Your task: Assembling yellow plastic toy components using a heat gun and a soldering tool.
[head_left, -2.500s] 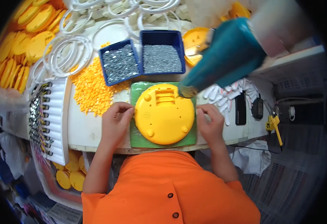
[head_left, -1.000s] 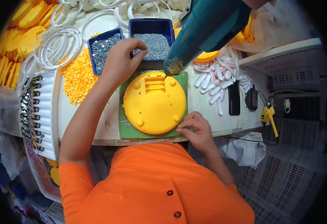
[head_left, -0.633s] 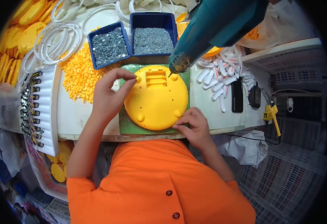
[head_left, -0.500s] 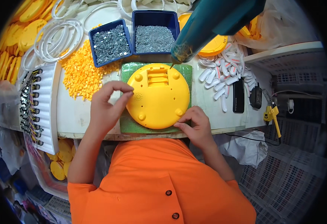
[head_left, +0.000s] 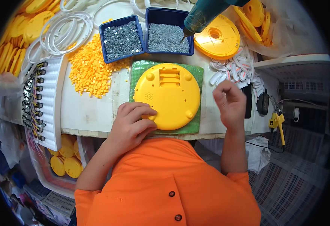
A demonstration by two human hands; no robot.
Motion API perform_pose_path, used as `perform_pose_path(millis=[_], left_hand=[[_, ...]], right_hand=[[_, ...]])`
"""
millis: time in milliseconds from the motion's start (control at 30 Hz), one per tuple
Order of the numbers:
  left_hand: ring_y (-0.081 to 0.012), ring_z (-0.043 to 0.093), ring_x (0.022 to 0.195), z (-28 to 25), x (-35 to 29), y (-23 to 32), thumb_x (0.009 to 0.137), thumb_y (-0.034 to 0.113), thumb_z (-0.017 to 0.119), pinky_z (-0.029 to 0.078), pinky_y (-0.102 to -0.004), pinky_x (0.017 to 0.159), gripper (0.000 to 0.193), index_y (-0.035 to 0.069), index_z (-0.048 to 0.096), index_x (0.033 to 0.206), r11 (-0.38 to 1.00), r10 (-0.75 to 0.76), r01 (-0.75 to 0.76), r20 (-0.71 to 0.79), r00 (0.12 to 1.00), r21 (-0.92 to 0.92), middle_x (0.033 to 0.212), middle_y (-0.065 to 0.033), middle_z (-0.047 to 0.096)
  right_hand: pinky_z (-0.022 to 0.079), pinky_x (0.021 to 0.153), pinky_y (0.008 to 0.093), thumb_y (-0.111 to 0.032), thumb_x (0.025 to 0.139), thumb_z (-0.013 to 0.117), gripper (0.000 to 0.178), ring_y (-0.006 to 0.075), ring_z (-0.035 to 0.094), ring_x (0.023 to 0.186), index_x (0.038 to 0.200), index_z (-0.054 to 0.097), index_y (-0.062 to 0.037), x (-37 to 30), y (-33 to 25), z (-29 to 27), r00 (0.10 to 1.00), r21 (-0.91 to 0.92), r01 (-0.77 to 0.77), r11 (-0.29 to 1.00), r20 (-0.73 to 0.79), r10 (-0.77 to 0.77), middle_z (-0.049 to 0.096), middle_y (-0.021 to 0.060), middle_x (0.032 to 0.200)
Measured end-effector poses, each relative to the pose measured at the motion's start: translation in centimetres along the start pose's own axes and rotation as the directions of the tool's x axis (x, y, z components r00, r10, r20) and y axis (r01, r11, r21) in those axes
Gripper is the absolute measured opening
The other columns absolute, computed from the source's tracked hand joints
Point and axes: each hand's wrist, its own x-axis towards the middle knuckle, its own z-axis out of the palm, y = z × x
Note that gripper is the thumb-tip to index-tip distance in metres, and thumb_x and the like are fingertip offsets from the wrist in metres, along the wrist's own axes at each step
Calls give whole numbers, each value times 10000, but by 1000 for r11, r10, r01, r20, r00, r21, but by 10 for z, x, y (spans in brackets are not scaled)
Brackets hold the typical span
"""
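Note:
A round yellow plastic housing (head_left: 168, 103) lies on a green mat (head_left: 196, 124), its battery compartment (head_left: 169, 78) uncovered at the far end. Across its lower left edge rest the spread fingers of my left hand (head_left: 133, 123), which is open. My right hand (head_left: 231, 105) is raised to the right of the mat, apart from the housing. Its thumb and fingers are closed in a pinch, and whatever they hold, if anything, is hidden. A teal power screwdriver (head_left: 204, 17) hangs from above, its bit over a blue bin of small screws (head_left: 167, 37).
Left of that bin stands another blue bin of metal parts (head_left: 123, 42), beside a pile of small yellow pieces (head_left: 89, 71). White oval pieces (head_left: 236, 69) and a yellow disc (head_left: 219, 39) lie at right. A white foam tray (head_left: 54, 105) with wired parts stands left.
My left hand has come down onto the housing's lower left edge. My right hand has left its lower right edge and moved right and up. The view has shifted slightly.

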Motion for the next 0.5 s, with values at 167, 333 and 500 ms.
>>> perform_pose_path(millis=[167,333,500], left_hand=[[-285,609,1111,-7,6,4,741,77,825,452,-427,962,339,95,672,1043,999,-37,37,14,999,-32,1128,-42,681],[-298,631,1055,-22,18,-7,825,73,754,464,-422,930,288,69,652,1095,987,-80,75,-30,996,-139,1124,-88,676],[-348,637,1023,-21,75,-22,869,46,684,503,-434,875,221,45,643,1086,1000,-15,14,-84,996,-16,1098,-134,674]], right_hand=[[489,889,294,-271,941,748,395,139,618,931,1202,611,-8,69,-39,20,956,-27,182,983,-231,-183,660,62,1047],[471,1036,384,-717,989,415,860,263,601,1251,1424,492,21,119,-49,19,928,372,289,882,116,-353,626,185,1331],[446,1076,425,-738,947,486,885,270,620,1213,1450,430,-11,98,-60,23,940,413,133,901,235,-247,638,187,1295]])
